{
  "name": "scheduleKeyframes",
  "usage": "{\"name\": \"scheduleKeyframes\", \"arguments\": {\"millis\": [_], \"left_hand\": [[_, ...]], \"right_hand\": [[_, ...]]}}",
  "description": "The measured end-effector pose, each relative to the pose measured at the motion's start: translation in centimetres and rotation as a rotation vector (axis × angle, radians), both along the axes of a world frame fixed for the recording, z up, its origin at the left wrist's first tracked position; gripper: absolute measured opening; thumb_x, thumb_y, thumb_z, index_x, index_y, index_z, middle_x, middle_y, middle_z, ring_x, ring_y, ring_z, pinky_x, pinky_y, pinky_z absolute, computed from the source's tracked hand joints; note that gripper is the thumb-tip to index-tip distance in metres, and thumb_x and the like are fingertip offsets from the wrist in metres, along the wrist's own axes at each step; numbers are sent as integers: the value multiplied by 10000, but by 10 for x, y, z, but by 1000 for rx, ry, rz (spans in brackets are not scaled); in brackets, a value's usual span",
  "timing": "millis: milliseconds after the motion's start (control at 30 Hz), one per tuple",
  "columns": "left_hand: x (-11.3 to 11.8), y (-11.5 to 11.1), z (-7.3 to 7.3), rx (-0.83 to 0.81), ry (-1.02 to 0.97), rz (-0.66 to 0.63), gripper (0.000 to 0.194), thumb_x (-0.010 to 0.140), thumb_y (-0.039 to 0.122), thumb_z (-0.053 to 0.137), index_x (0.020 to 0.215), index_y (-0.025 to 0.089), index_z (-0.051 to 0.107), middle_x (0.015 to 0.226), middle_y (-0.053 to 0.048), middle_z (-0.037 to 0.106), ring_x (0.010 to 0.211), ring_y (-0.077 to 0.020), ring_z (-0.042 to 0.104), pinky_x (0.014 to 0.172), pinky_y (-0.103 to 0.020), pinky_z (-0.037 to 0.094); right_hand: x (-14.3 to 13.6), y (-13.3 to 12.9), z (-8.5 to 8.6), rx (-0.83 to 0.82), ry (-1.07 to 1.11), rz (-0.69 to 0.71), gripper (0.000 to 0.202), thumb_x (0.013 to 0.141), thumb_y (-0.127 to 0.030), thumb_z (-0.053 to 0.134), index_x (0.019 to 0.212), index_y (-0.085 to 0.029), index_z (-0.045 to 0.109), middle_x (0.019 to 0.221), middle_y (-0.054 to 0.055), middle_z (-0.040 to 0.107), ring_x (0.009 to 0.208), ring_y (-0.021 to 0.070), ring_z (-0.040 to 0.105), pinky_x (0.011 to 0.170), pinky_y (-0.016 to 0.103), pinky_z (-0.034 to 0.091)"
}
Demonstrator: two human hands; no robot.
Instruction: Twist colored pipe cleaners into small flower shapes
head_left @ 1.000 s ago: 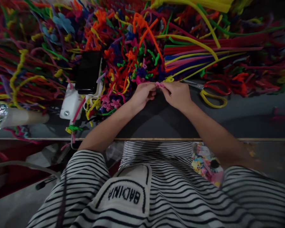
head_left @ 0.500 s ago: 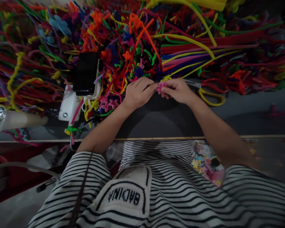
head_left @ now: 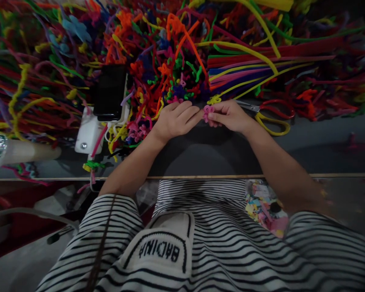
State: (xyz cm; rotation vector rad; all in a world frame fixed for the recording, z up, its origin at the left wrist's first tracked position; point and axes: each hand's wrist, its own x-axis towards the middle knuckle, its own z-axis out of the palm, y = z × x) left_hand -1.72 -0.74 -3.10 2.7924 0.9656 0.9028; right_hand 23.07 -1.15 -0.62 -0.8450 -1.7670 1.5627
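Observation:
A small pink pipe-cleaner flower (head_left: pixel 207 113) sits just above the dark tabletop, between my two hands. My right hand (head_left: pixel 229 115) pinches it from the right between thumb and fingers. From the other side my left hand (head_left: pixel 178 118) reaches in palm down, its fingers stretched out and their tips beside the petals. Whether those tips touch the flower I cannot tell, and the left thumb is hidden. Just behind the right fingers lies a yellow pipe-cleaner flower (head_left: pixel 214 99). Scissors (head_left: pixel 275 117) with red and yellow handles rest to the right of my right wrist.
Piles of coloured pipe cleaners (head_left: pixel 158 61) cover the back of the table (head_left: pixel 213 158). A black phone (head_left: pixel 110 92) lies on a white device (head_left: pixel 88 136) with a cable at left. A bundle of straight pipe cleaners (head_left: pixel 240 73) lies behind the scissors.
The left fingers have straightened and flattened, and the hand has shifted slightly left. The pink flower stays in the right hand and shows more of its petals.

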Motion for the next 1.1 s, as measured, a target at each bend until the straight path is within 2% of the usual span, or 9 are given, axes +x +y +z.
{"name": "scheduleKeyframes", "arguments": {"millis": [100, 167, 367, 467, 533, 700, 867, 967, 1100], "left_hand": [[5, -1, -1, 0, -22, 20, 310, 1093, 387, 464, 1083, 203, 714, 939, -79, 693, 1024, -230, 702, 871, -395, 521], [10, -2, -3, -22, -50, 59, 341, 1085, 421, 466, 1002, 197, 708, 896, -80, 673, 987, -234, 696, 861, -394, 519], [22, -7, -4, -162, -257, 187, 320, 1019, 456, 592, 853, 192, 663, 800, -57, 607, 907, -221, 669, 882, -372, 512], [26, -8, 3, -311, -393, 199, 339, 999, 445, 642, 773, 193, 640, 699, -21, 553, 781, -174, 621, 794, -319, 499], [28, -8, 8, -427, -472, 183, 372, 1001, 467, 650, 750, 192, 646, 637, 3, 521, 686, -139, 567, 707, -283, 469], [33, -10, 11, -527, -600, 211, 453, 970, 593, 681, 781, 183, 718, 650, 7, 605, 621, -104, 532, 624, -259, 412], [35, -8, 7, -597, -667, 259, 464, 900, 628, 761, 782, 179, 748, 676, 4, 675, 616, -93, 548, 596, -241, 400], [35, -5, 6, -717, -754, 255, 424, 856, 586, 826, 766, 179, 749, 627, 18, 644, 565, -78, 519, 549, -227, 375], [35, 0, 7, -978, -878, 202, 363, 833, 500, 876, 731, 180, 738, 525, 52, 526, 446, -50, 410, 458, -224, 306]], "right_hand": [[-2, 0, -1, 52, -35, -23, 467, 902, -633, 763, 812, -176, 722, 658, 12, 678, 575, 96, 561, 496, 224, 410], [-5, -2, -3, 155, -83, -94, 471, 917, -632, 741, 779, -183, 714, 679, 22, 696, 609, 115, 592, 564, 244, 466], [-17, -10, -13, 677, -316, -384, 414, 1034, -556, 583, 882, -208, 749, 825, 66, 735, 866, 233, 704, 805, 384, 561], [-20, -13, -16, 956, -420, -456, 370, 1081, -451, 486, 976, -228, 762, 808, 79, 720, 983, 296, 701, 879, 476, 557], [-21, -13, -17, 1021, -462, -469, 375, 1095, -418, 444, 1007, -241, 762, 798, 82, 720, 1013, 316, 697, 908, 514, 550], [-14, -7, -18, 855, -456, -466, 454, 1093, -522, 444, 928, -232, 753, 844, 96, 716, 984, 297, 698, 915, 496, 572], [-10, -2, -19, 625, -376, -396, 500, 1039, -633, 535, 838, -226, 743, 865, 78, 724, 949, 260, 702, 897, 432, 583], [-12, -3, -17, 472, -291, -345, 535, 998, -689, 582, 830, -209, 749, 813, 60, 740, 827, 218, 696, 812, 369, 570], [-16, -3, -17, 314, -99, -323, 566, 890, -753, 687, 837, -195, 766, 729, 32, 740, 675, 159, 664, 659, 286, 519]]}}
